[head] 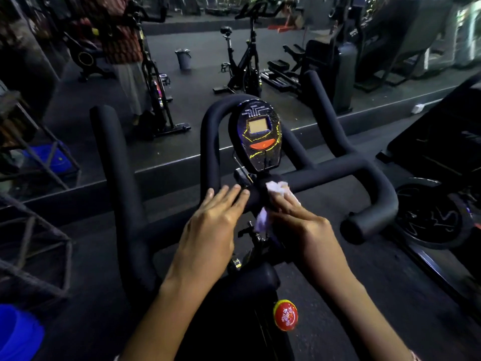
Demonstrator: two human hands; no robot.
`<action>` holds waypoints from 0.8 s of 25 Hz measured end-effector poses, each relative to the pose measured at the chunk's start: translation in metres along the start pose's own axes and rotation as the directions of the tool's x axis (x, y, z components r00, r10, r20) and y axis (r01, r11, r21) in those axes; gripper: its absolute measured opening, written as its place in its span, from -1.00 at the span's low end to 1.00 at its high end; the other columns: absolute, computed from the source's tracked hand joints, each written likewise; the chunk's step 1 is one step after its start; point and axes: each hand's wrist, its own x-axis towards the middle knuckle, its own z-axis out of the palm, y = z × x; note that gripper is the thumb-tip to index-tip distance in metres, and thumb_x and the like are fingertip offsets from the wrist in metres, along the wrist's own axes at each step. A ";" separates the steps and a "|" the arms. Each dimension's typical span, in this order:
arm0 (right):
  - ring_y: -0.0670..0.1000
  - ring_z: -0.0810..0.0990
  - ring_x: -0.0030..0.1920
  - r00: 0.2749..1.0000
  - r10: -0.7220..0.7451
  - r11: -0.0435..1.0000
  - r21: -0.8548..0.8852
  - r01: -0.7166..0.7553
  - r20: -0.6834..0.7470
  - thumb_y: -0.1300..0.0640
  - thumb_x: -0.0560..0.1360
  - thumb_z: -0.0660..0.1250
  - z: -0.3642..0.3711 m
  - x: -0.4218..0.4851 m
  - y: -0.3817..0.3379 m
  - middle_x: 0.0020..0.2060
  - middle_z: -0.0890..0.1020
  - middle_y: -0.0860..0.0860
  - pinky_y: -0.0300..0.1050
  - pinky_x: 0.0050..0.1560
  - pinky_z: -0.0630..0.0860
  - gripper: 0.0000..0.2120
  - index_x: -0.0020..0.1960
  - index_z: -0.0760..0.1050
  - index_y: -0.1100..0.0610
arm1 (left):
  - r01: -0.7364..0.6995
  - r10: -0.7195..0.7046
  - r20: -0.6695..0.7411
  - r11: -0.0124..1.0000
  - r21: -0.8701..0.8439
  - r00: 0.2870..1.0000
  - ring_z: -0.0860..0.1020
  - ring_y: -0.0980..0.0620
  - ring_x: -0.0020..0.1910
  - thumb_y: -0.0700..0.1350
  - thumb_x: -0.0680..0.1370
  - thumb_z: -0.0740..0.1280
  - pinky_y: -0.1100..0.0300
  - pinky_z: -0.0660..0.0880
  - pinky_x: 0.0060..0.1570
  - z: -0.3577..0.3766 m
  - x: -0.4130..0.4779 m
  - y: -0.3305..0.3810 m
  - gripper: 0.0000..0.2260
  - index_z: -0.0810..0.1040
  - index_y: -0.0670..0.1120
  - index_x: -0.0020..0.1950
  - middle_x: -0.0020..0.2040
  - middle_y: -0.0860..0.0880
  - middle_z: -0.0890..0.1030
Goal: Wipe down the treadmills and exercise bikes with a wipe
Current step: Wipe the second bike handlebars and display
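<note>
Exercise bike handlebar (pixel 338 170) is seen from the rider's side, with the console (pixel 259 134) mounted upright at its centre. A white wipe (pixel 277 187) is bunched against the crossbar directly below the console. It is held there by the right hand (pixel 304 225), whose fingers are curved over it. One end of the wipe shows beyond the fingertips; a loose tail hangs under the hand, beside the thumb. The left hand (pixel 210 225) is laid flat with fingers straight, its fingertips touching the bar just left of the wipe; nothing is held in it. A red knob (pixel 285 315) is noted on the frame below the forearms. A blue tub (pixel 15 332) is noted on the floor at lower left.
</note>
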 end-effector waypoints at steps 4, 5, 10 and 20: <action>0.00 0.65 0.05 0.963 0.083 0.996 0.056 -0.071 -0.257 0.28 0.38 0.42 -0.016 0.006 0.008 0.12 0.64 0.08 -0.26 0.07 0.54 -0.76 0.05 0.63 0.25 | 0.043 -0.044 -0.044 0.999 -0.033 0.998 0.59 -0.15 0.15 -0.51 0.23 0.49 -0.21 0.24 0.24 0.002 0.001 0.000 -0.41 0.57 -0.22 0.23 0.19 -0.18 0.59; 0.05 0.62 0.14 0.959 0.110 0.994 0.039 -0.103 -0.261 0.27 0.39 0.41 -0.012 0.013 0.009 0.23 0.57 0.16 -0.22 0.13 0.53 -0.67 0.15 0.60 0.28 | 0.045 -0.047 -0.040 0.998 -0.033 0.998 0.59 -0.15 0.16 -0.51 0.24 0.49 -0.18 0.25 0.26 0.002 0.000 0.001 -0.42 0.57 -0.22 0.24 0.20 -0.18 0.59; 0.17 0.60 0.17 0.990 0.111 0.975 -0.186 -0.125 -0.087 0.25 0.38 0.37 0.011 0.001 -0.006 0.31 0.53 0.10 -0.01 -0.11 0.59 -0.69 0.11 0.61 0.13 | 0.055 -0.056 -0.015 0.996 -0.074 0.998 0.56 -0.17 0.20 -0.42 0.35 0.38 0.13 0.22 0.35 0.001 -0.002 -0.002 -0.51 0.53 -0.22 0.28 0.24 -0.18 0.56; 0.21 0.49 0.31 0.982 0.175 0.950 -0.274 -0.150 0.066 0.22 0.36 0.35 0.005 -0.030 -0.012 0.30 0.51 0.18 0.13 0.15 0.54 -0.65 0.14 0.59 0.20 | 0.078 -0.078 0.008 0.992 -0.099 0.997 0.52 -0.17 0.24 -0.49 0.32 0.45 -0.08 0.25 0.33 0.000 0.000 0.001 -0.46 0.53 -0.24 0.28 0.25 -0.19 0.54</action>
